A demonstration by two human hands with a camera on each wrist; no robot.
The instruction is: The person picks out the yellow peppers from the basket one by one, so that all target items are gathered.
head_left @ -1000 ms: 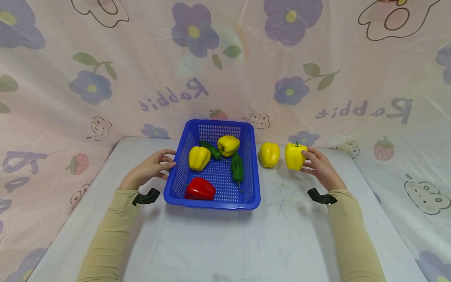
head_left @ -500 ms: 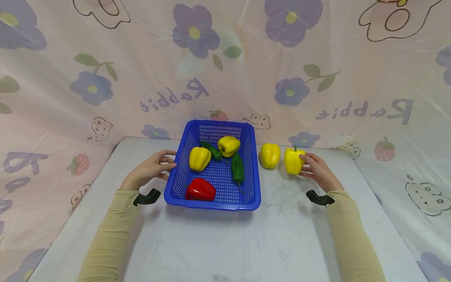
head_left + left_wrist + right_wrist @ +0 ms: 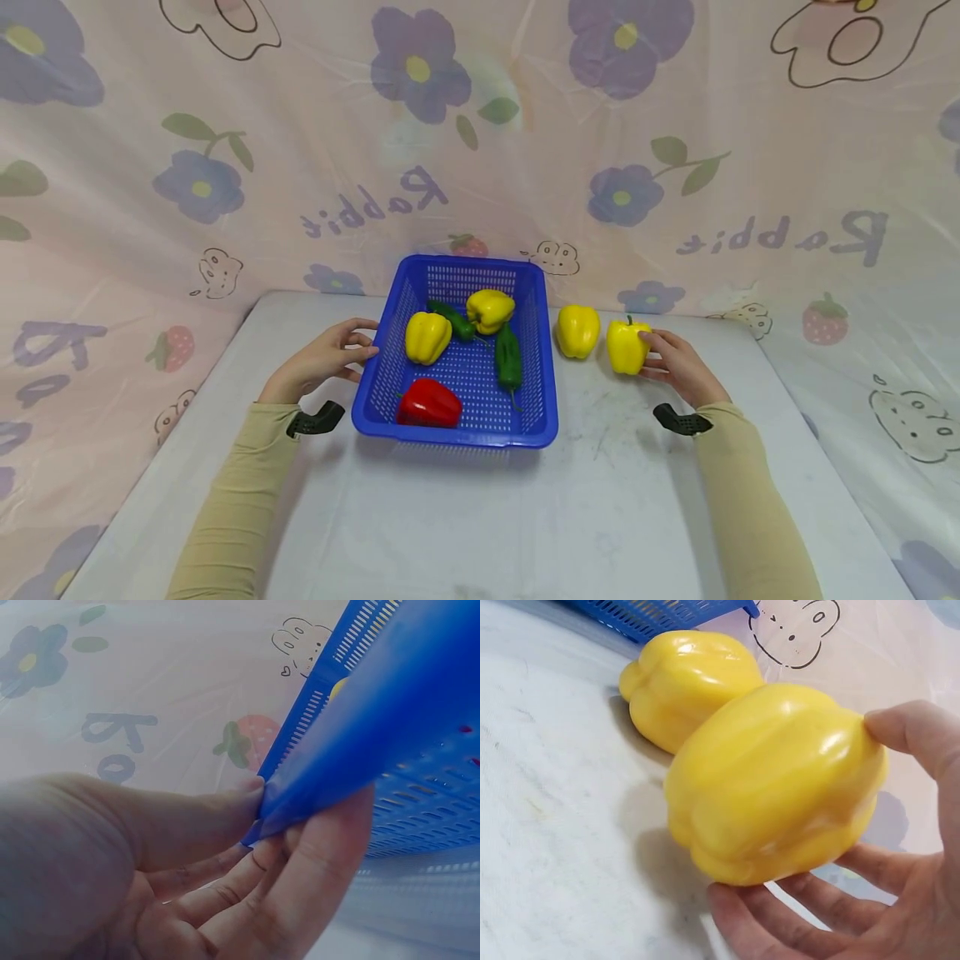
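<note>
My left hand (image 3: 326, 358) pinches the left rim of a blue plastic basket (image 3: 453, 435), thumb on top and fingers below, as the left wrist view shows. My right hand (image 3: 681, 367) holds a yellow bell pepper (image 3: 627, 347) by its right side, between thumb and fingers, stem up. In the right wrist view this pepper (image 3: 776, 784) stands in front of a second yellow bell pepper (image 3: 694, 682). That second one (image 3: 577, 332) sits on the table between the basket and the held pepper. Whether the held pepper touches the table I cannot tell.
Inside the basket lie a red bell pepper (image 3: 429, 403), two yellow bell peppers, one at left (image 3: 427, 338) and one at back (image 3: 491, 311), and two green peppers (image 3: 508, 357). A patterned curtain (image 3: 480, 150) hangs behind the white table (image 3: 480, 525).
My right hand has lowered the yellow bell pepper toward the table and slightly left. My left hand keeps its grip on the basket, which stays in place.
</note>
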